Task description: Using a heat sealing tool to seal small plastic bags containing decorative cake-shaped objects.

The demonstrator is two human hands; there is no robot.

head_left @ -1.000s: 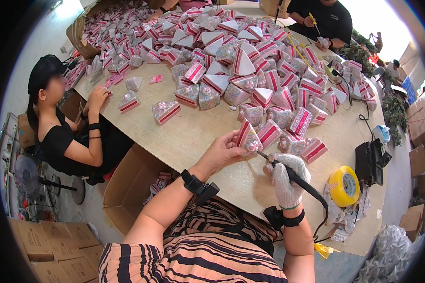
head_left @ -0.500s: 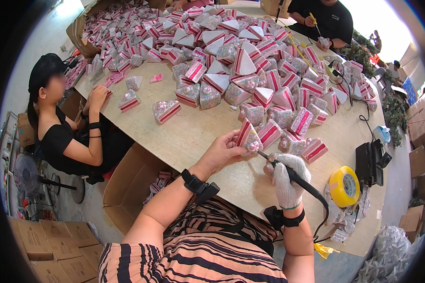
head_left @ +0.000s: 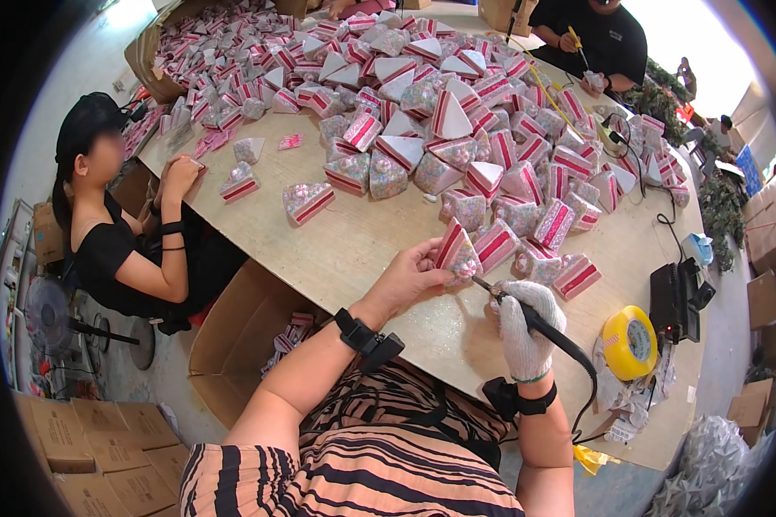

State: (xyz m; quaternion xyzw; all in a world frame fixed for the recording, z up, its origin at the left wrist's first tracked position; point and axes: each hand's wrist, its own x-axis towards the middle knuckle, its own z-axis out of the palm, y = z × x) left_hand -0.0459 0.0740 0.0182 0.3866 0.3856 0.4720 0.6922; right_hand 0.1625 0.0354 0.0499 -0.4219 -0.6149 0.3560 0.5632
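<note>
— Two hands are working above the near edge of the pale wooden table (head_left: 353, 250); what is the left hand (head_left: 409, 277) doing?
— It is pinching a pink-and-white wedge-shaped cake-slice box (head_left: 455, 252), holding it just off the tabletop.
— And the right hand (head_left: 526, 332)?
— Gloved in white, it is gripping a black corded hot tool (head_left: 535, 320), its tip touching the wedge.

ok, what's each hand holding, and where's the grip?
Left hand: wedge-shaped pink-and-white box, pinched at its lower end. Gloved right hand: black corded tool, gripped round the handle, tip at the box.
</note>
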